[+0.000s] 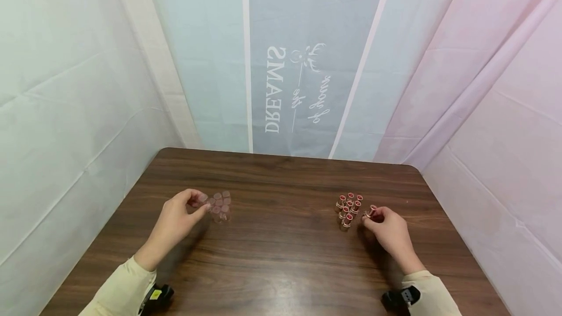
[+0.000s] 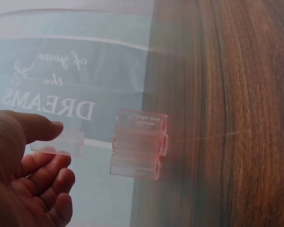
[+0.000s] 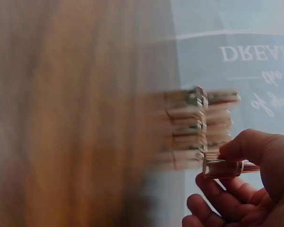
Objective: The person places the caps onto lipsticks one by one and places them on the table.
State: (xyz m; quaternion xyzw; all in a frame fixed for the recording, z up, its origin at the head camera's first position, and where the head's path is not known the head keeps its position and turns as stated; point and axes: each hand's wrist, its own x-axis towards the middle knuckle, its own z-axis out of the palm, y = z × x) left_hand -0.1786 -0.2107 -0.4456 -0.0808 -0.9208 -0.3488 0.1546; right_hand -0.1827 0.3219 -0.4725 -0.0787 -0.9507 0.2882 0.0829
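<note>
My left hand (image 1: 175, 217) pinches a clear pinkish lipstick cap (image 2: 70, 144) between thumb and fingers, its open length sticking out past the thumb. Right beside it, a tight cluster of similar clear caps (image 2: 138, 143) stands upright on the table, some with small lettering. On the other side, my right hand (image 1: 392, 230) grips a shiny gold lipstick tube (image 3: 221, 166) with a red top, tilted between thumb and fingertips. To the left of that hand stands a close group of several matching gold tubes (image 1: 345, 212), their red tops facing up; motion blurs them in the right wrist view.
Both groups are on a dark wood-grain table (image 1: 281, 238), far apart from each other. A cloth backdrop (image 1: 298, 23) with mirrored lettering hangs behind the table's far edge, and pale cloth walls (image 1: 66, 87) flank both sides.
</note>
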